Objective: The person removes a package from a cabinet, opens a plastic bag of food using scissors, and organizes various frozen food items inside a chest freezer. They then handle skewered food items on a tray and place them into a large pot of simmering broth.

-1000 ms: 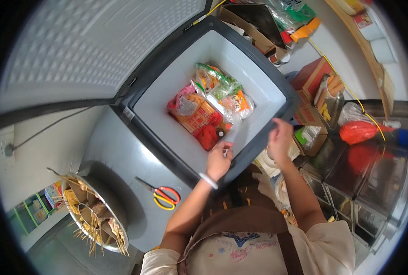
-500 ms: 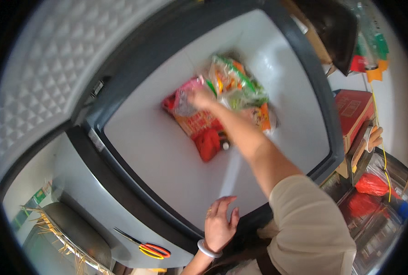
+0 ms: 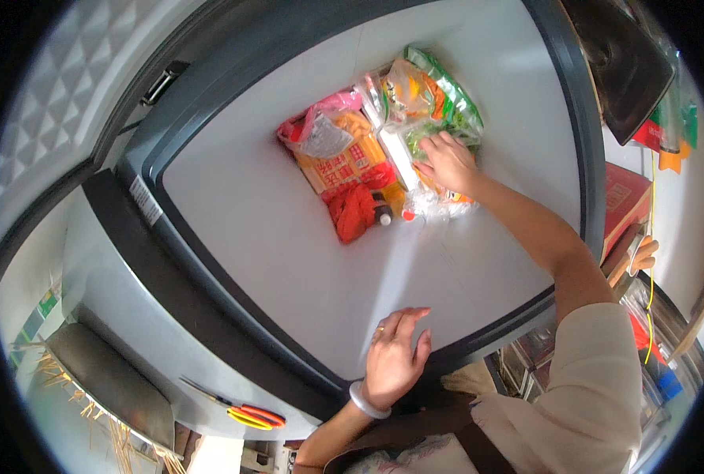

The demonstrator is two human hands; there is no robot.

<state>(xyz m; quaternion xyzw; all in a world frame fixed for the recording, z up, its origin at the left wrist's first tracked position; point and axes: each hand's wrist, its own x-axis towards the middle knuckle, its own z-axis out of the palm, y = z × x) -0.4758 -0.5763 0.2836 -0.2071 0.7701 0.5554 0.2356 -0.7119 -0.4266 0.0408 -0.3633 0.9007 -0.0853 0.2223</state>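
Observation:
My right hand (image 3: pixel 449 164) reaches deep into a white-walled chest freezer (image 3: pixel 265 253). Its bent fingers rest on a clear bag of green vegetables (image 3: pixel 466 130); no firm grip shows. Above that bag is a green-edged pack with orange food (image 3: pixel 415 91). To the left lies a red and pink bag of yellowish sticks (image 3: pixel 350 154), with a red plastic bag (image 3: pixel 350 213) and a dark bottle with a white cap (image 3: pixel 382 212) below it. Crumpled clear plastic (image 3: pixel 431 204) lies just under my right hand. Near the front rim, my left hand (image 3: pixel 397 359) hovers with fingers apart, holding nothing.
The freezer's dark rim (image 3: pixel 202 272) surrounds the opening, and its raised lid (image 3: pixel 56 110) stands at the left. Scissors with orange and yellow handles (image 3: pixel 253 417) lie on the grey surface beside a metal basin (image 3: pixel 115 387). A red box (image 3: pixel 624 201) stands at the right.
My right hand has moved right, from the red and pink bag to the green vegetables. The red and pink bag is now uncovered. My left hand stays by the front rim, still open.

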